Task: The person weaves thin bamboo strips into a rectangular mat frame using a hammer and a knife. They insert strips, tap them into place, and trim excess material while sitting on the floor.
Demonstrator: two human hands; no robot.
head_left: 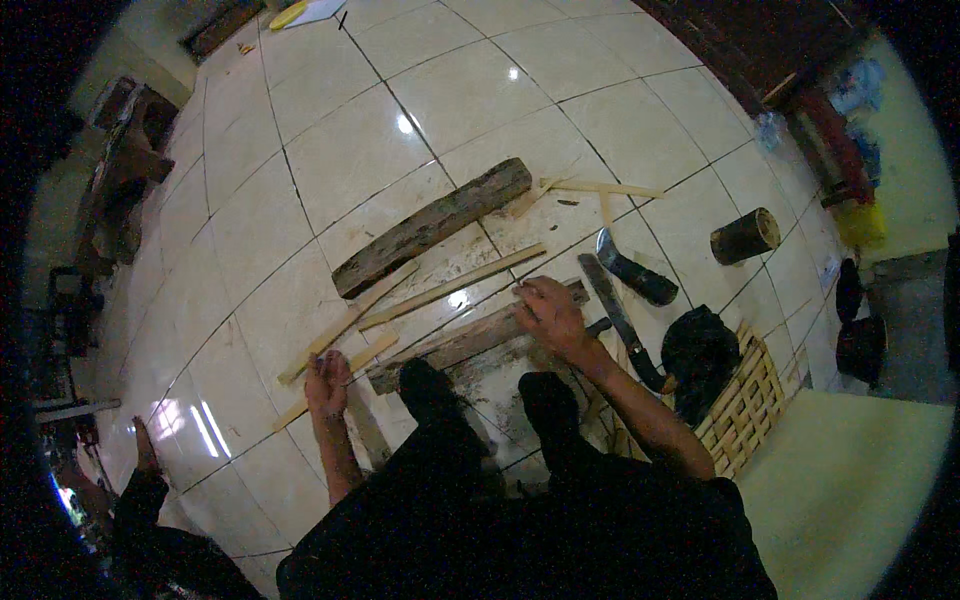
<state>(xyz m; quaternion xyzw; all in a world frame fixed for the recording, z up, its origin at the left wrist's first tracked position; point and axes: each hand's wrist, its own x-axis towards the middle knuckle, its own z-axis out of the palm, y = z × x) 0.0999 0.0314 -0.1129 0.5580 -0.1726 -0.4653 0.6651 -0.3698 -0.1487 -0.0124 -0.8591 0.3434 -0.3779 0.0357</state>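
My left hand (pixel 327 385) is held over pale wooden strips at the left, its fingers bent and drawn together. Beneath it passes a short strip (pixel 378 348), and a longer strip (pixel 365 310) slants just beyond. My right hand (pixel 553 318) is above the right part of a split log (pixel 460 343), fingers curled in. Whatever either hand may be pinching is too small or blurred to make out. Another pale strip (pixel 450 287) lies between this log and a thicker bark-covered log (pixel 432 228). My dark-covered feet (pixel 430 385) are at the near log.
Right of my hand lie a long blade (pixel 612 300) with a dark handle and a hooked knife (pixel 637 272). Beyond are a short log piece (pixel 745 237), a black bundle (pixel 700 350) and a woven mat (pixel 745 400). Another person's foot (pixel 147 448) shows at left.
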